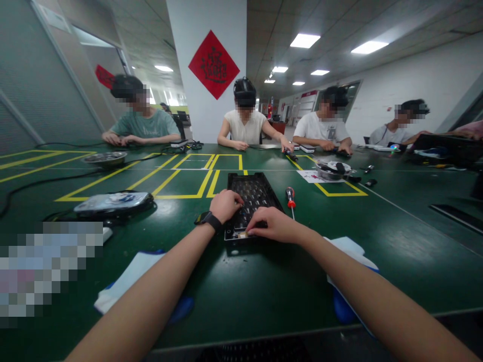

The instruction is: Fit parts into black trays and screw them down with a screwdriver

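Observation:
A black rectangular tray-like case [256, 190] lies on the green table in front of me, its inside covered with rows of small shiny parts. My left hand [225, 205], wearing a dark wristband, rests over the left side of the case. Its fingers are curled together, and what they hold, if anything, is hidden. At the near end, my right hand [271, 224] pinches with thumb and forefinger beside a small pale piece [241, 235]. Whether that piece is between the fingertips is too small to tell. A red-handled screwdriver [290, 197] lies just right of the case.
Blue-and-white gloves [130, 274] lie under my left forearm, with another glove [345, 301] under the right. A pouch-like case [115, 202] and a metal bowl [104, 159] are left; another bowl [332, 170] is right. Several people sit across the table [211, 301].

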Demonstrator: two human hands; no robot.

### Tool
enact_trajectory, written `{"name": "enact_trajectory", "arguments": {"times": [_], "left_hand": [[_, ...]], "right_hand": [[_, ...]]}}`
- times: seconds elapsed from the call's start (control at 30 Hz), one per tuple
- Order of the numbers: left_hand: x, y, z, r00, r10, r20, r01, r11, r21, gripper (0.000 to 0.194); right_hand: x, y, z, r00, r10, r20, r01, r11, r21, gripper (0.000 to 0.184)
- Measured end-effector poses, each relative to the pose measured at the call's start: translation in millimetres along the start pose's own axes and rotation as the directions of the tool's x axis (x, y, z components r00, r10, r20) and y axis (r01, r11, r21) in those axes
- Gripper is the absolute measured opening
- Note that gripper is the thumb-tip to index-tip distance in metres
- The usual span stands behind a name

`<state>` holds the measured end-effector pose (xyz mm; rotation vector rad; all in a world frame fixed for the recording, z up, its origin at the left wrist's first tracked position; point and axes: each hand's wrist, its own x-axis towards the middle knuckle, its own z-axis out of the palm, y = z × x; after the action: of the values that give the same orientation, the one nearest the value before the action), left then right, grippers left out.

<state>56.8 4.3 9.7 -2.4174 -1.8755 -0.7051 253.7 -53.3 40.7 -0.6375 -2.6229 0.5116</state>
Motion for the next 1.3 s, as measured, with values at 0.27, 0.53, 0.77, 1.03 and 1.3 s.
{"name": "enact_trajectory", "arguments": {"times": [0.27,0.53,0.77,1.03,1.3], "left_hand": [[-2,4,-2.4,0.999,0.036,-0.015,-0.035,0.999,0.008,0.026],[-3,6,-3.3,0.999,0.031,0.006,-0.031,0.998,0.056,0.022],[-6,11,-11.2,1.000,0.026,0.008,-0.027,0.999,0.047,0.016],[-7,10,-11.2,0.998,0.059,-0.009,-0.058,0.998,0.023,0.015],[-21,28,-29.7,0.972,0.218,-0.093,-0.236,0.856,-0.461,0.018]], "right_hand": [[0,-2,0,0.999,0.032,0.007,-0.032,0.999,-0.006,0.014],[0,-2,-1,1.000,0.013,0.018,-0.013,1.000,0.012,0.015],[2,-5,-1,0.994,0.054,-0.090,-0.047,0.995,0.087,0.025],[3,-2,-1,0.887,0.198,-0.418,-0.172,0.980,0.098,0.024],[3,5,2,0.837,0.215,-0.504,-0.188,0.977,0.104,0.022]]}}
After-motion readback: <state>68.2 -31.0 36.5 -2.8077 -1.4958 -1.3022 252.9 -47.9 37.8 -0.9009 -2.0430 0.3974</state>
